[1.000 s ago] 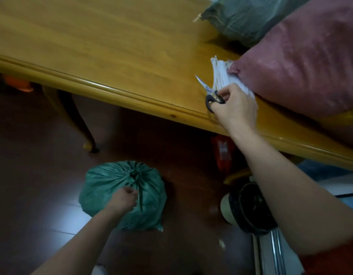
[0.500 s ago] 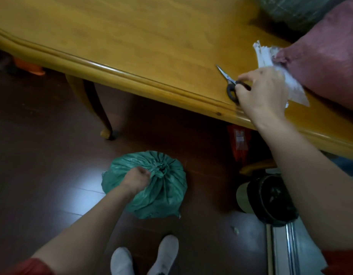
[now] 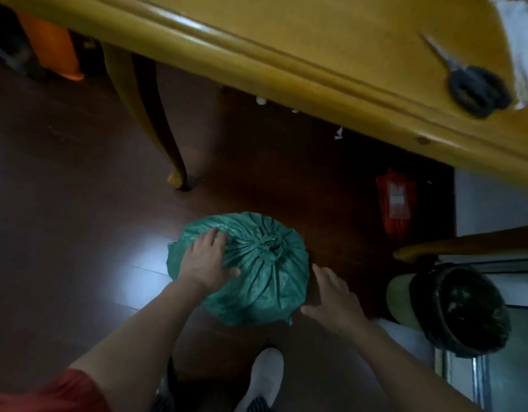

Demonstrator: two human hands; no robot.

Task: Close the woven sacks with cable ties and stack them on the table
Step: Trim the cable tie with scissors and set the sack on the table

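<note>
Since half a second ago my right hand (image 3: 334, 295) has left the black-handled scissors (image 3: 473, 87) and come down, fingers straight, just beside the right flank of the tied green woven sack (image 3: 265, 281). My left hand (image 3: 207, 261) lies flat, fingers spread, on its upper left. Between them the sack sits on the dark wooden floor (image 3: 78, 203). Farther off, the scissors lie on the yellow wooden table (image 3: 286, 34).

sack (image 3: 265, 281): woven plastic, creased | table (image 3: 286, 40): glossy varnished wood | floor (image 3: 78, 203): dark, glossy
</note>
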